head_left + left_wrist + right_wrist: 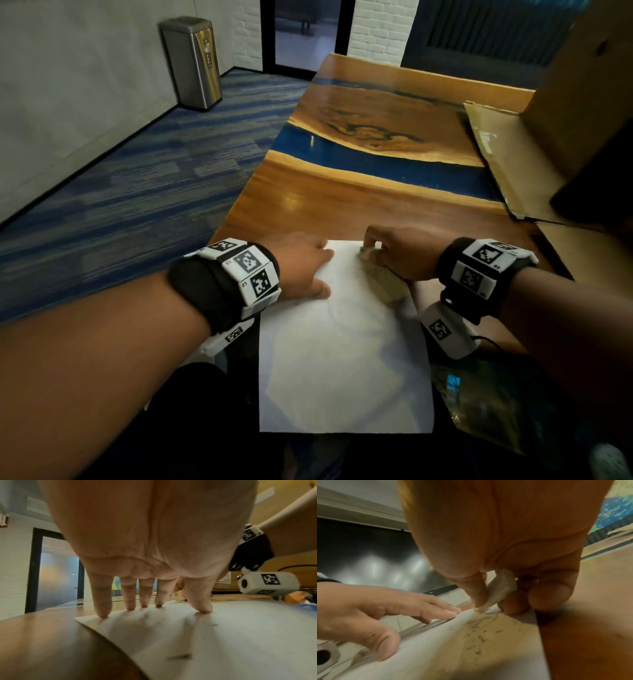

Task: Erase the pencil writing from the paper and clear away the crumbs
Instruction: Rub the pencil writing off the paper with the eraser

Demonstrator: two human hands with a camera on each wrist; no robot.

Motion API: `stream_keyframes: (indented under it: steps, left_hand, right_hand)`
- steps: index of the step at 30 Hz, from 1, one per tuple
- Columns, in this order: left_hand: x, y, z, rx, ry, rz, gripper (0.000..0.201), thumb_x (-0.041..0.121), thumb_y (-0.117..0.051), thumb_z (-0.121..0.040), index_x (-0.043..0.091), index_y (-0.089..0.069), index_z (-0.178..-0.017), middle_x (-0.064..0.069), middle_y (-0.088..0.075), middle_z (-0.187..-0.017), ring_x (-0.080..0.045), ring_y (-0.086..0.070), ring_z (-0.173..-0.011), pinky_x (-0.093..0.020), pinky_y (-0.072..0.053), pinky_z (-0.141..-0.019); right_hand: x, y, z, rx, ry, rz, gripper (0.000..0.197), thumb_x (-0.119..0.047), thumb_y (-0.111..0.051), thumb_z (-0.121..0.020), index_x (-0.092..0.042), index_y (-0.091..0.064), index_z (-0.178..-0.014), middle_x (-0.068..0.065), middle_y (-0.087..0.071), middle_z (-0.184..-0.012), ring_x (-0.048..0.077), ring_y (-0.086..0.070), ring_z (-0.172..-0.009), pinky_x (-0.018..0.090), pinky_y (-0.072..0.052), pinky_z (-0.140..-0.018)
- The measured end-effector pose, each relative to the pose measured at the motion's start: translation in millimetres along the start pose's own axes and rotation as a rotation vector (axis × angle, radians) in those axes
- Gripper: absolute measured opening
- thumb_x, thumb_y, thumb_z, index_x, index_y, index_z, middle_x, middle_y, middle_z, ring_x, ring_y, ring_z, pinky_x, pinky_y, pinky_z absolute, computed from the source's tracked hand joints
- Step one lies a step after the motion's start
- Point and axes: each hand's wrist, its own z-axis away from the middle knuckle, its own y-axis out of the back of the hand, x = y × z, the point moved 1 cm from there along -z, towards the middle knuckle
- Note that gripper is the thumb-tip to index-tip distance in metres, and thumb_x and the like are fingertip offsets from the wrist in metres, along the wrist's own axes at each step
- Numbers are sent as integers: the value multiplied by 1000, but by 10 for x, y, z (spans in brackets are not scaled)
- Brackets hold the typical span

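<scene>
A white sheet of paper (342,359) lies on the wooden table, its near end hanging over the front edge. My left hand (305,270) presses flat on the paper's far left corner, fingertips (131,607) spread and straight. My right hand (387,253) pinches a white eraser (500,589) between thumb and fingers and holds its tip against the paper's far edge. Faint pencil writing (481,622) shows just below the eraser tip, with several dark eraser crumbs (477,646) scattered on the paper (453,649) nearer me.
The table (359,202) of wood with blue resin bands stretches ahead. An open cardboard box (548,137) stands at the right, its flap lying on the table. A metal bin (193,61) stands on the carpet at the far left.
</scene>
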Motion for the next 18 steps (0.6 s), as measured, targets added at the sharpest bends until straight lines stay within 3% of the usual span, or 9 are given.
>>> stream_keyframes:
  steps: [3,5,7,11,13,16,18]
  left_hand:
    - [-41,15,21,-8,42,-22,76,71,-55,-87,29,-38,-149,-2,-37,-149,-29,-37,-132,-47,-45,-100]
    - [-60,9,42,-19,63,-27,83,80,-54,-81,36,-35,-149,-1,-36,-146,-28,-36,-129,-48,-46,-96]
    - [-65,-2,40,-31,74,-30,92,89,-52,-72,42,-33,-148,-1,-36,-141,-29,-36,-125,-49,-47,-93]
    - [-46,16,-3,-39,92,5,92,92,-57,-62,41,-43,-137,-1,-39,-131,-27,-37,-115,-47,-48,-87]
    - [-40,33,-37,-66,100,-3,99,92,-59,-62,41,-37,-144,-4,-36,-133,-30,-36,-120,-51,-48,-90]
    - [-29,65,-67,-90,117,-20,107,91,-61,-61,42,-30,-150,-5,-35,-134,-32,-35,-124,-54,-48,-93]
    - [-32,87,-71,-92,114,-22,106,92,-60,-59,40,-34,-148,-4,-36,-129,-31,-37,-119,-53,-49,-91]
  right_hand:
    - [-83,-13,-47,33,7,-93,19,-30,-46,-102,-28,-57,-118,0,-63,-107,20,-58,-89,29,-49,-71]
    - [-185,-28,-60,71,-3,-90,18,-30,-47,-102,-25,-55,-117,3,-64,-107,22,-58,-89,34,-49,-78]
    - [-303,-80,-50,56,29,-73,19,-29,-48,-101,-21,-52,-117,4,-62,-105,23,-56,-89,35,-47,-77]
    - [-479,-132,54,-92,171,-58,11,-29,-50,-99,-23,-53,-107,0,-59,-101,20,-54,-88,30,-43,-74]
    - [-394,-51,1,-43,119,-31,13,-27,-50,-99,-20,-57,-108,0,-61,-100,22,-56,-87,31,-48,-74]
    - [-264,24,-43,96,26,11,15,-26,-51,-100,-16,-57,-110,5,-64,-97,21,-57,-80,23,-44,-62]
    - [-320,-23,-15,17,84,-31,14,-25,-51,-99,-17,-56,-109,2,-62,-96,16,-54,-78,22,-42,-63]
